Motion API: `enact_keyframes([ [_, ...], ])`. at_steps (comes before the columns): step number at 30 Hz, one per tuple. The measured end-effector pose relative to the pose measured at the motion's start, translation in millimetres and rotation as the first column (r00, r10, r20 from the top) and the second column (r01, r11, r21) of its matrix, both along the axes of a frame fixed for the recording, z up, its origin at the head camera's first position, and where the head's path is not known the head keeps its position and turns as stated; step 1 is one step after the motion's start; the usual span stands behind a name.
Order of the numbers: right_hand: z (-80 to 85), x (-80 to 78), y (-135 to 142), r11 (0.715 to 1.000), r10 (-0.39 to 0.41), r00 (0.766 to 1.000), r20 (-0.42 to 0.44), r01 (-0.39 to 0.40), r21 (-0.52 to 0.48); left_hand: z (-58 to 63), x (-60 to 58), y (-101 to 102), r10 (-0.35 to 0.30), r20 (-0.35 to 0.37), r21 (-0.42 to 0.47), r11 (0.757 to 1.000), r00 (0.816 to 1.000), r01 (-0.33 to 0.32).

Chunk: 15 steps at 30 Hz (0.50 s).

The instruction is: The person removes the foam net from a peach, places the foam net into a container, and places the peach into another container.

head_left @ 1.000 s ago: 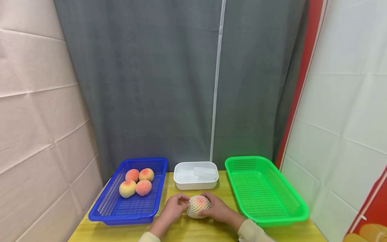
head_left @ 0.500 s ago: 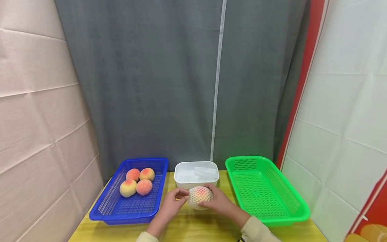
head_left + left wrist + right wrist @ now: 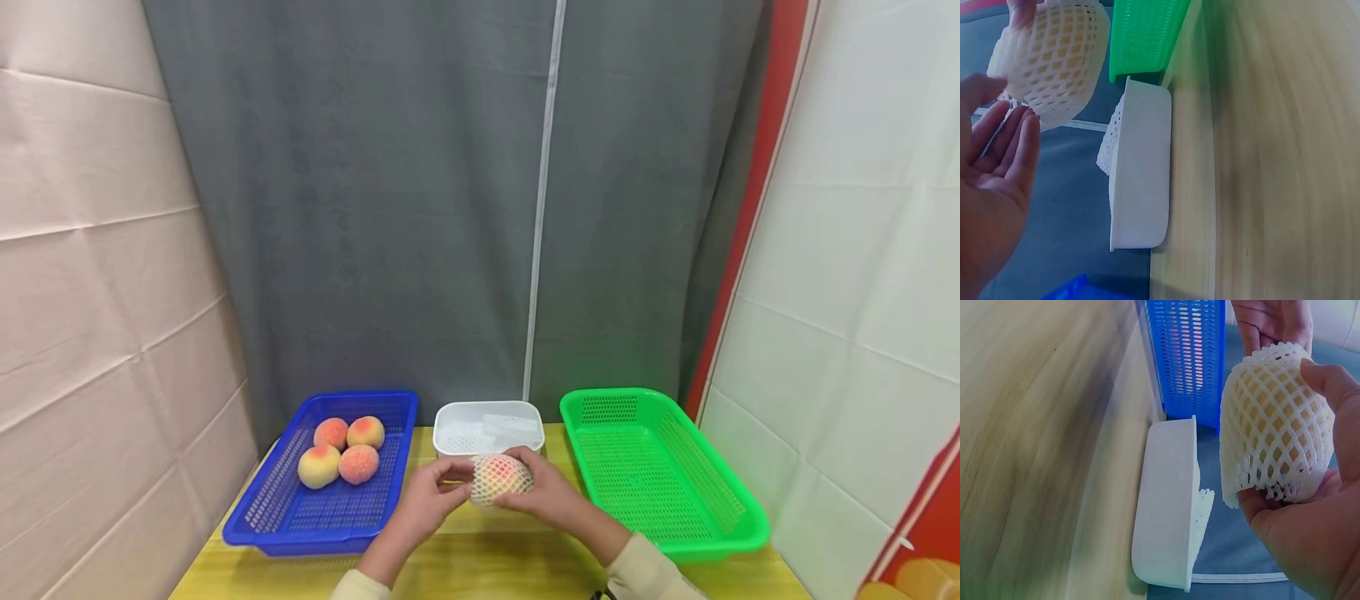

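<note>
A peach in a white foam fruit net is held up over the table in front of the white basket. My right hand grips it from the right, thumb on the near side and fingers round the far side. At the net's left end, my left hand pinches the rim between thumb and fingertips. The left wrist view shows the net stretched over the peach, whose pale yellow skin shows through the mesh. Its left rim reaches past the fruit.
The white basket behind my hands holds more foam nets. On the left, a blue basket holds several peaches. A green basket stands at right on the wooden table, before a grey curtain.
Both hands have lifted the netted peach up and slightly away from me, toward the white basket, which it now partly overlaps. The baskets and the other peaches stay put.
</note>
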State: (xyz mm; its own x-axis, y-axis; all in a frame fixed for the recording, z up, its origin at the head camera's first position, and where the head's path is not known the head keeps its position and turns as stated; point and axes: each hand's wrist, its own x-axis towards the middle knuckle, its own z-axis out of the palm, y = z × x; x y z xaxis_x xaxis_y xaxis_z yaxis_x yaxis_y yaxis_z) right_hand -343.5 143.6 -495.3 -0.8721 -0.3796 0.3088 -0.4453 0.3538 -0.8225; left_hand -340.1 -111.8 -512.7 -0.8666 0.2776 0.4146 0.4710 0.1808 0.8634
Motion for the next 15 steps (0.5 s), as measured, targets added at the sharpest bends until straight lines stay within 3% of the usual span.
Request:
enact_keyframes([
  [5, 2.0, 4.9, -0.3, 1.000, 0.017, 1.000, 0.013, -0.017, -0.014, -0.2, 1.4, 0.8, -0.093, -0.001, -0.017, 0.996, 0.996, 0.093],
  [15, 5.1, 10.7, -4.9, 0.997, 0.062, 0.998, 0.013, -0.061, -0.043, -1.9, -0.2, 4.6, -0.156, -0.031, -0.099, 0.983, 0.987, 0.153],
])
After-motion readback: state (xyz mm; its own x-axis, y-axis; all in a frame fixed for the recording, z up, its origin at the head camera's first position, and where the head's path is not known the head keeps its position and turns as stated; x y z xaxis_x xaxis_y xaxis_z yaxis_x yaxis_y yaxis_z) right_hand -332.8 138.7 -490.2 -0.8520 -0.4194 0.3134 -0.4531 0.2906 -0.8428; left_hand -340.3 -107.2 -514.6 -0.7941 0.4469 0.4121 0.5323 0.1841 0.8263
